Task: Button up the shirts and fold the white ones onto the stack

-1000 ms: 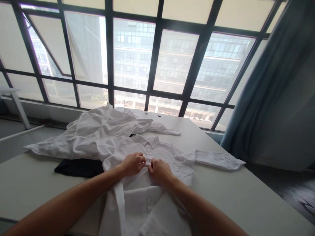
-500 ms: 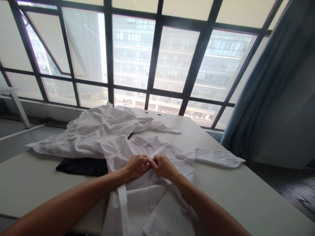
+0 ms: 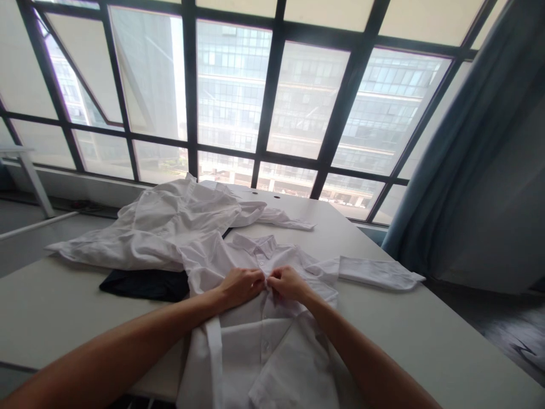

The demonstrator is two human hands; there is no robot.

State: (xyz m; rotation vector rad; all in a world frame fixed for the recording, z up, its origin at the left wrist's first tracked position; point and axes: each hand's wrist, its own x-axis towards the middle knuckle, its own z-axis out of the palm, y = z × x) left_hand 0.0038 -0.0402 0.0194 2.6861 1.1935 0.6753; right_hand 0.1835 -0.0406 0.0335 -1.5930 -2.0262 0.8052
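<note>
A white button-up shirt (image 3: 238, 346) lies front up on the table, its collar (image 3: 255, 244) pointing away from me. My left hand (image 3: 243, 284) pinches the shirt's front placket a little below the collar. Close beside it, my right hand (image 3: 287, 284) grips the same placket with thumb and fingers pressed together. The fingertips nearly meet; the button between them is hidden. Below my hands, buttons (image 3: 265, 345) show down the placket. One sleeve (image 3: 378, 272) stretches out to the right, and a folded sleeve (image 3: 289, 363) crosses the lower front.
More white garments (image 3: 170, 221) lie heaped at the back left of the white table (image 3: 404, 335). Beneath them is a dark cloth (image 3: 145, 284). Windows stand behind the table, with a blue-grey curtain (image 3: 447, 170) at the right and a white table frame (image 3: 36, 182) at the far left.
Both hands stay at the placket, with small finger movements; the left fingers have closed in more on the fabric. The view has shifted slightly.
</note>
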